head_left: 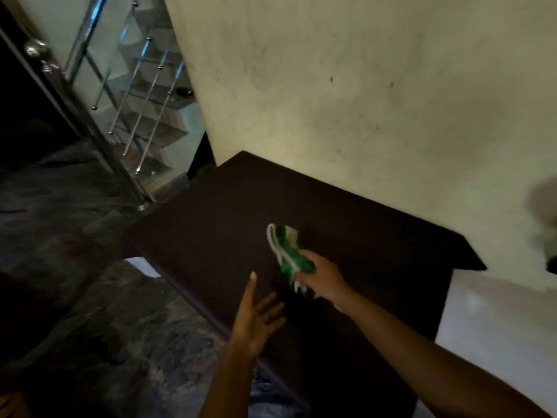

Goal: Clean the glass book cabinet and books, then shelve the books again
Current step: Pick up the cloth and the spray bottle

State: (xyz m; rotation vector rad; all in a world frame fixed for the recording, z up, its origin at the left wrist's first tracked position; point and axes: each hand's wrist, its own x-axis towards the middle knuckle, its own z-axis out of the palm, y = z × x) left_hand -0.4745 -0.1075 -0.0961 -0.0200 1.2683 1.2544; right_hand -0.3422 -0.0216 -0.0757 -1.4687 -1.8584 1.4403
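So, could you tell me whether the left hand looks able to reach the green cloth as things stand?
Probably yes. The left hand is open and empty beside the green cloth, which the right hand grips over the cabinet top; nothing lies between them.

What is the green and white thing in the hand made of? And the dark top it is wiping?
The green and white cloth, held in the right hand, looks like soft woven fabric: it bunches and droops. The cabinet top looks like dark brown wood or laminate board with a matte finish: flat, straight-edged, hardly any shine. The blur leaves the exact material open.

Green-and-white cloth (289, 251); seemingly dark-brown cabinet top (211, 236).
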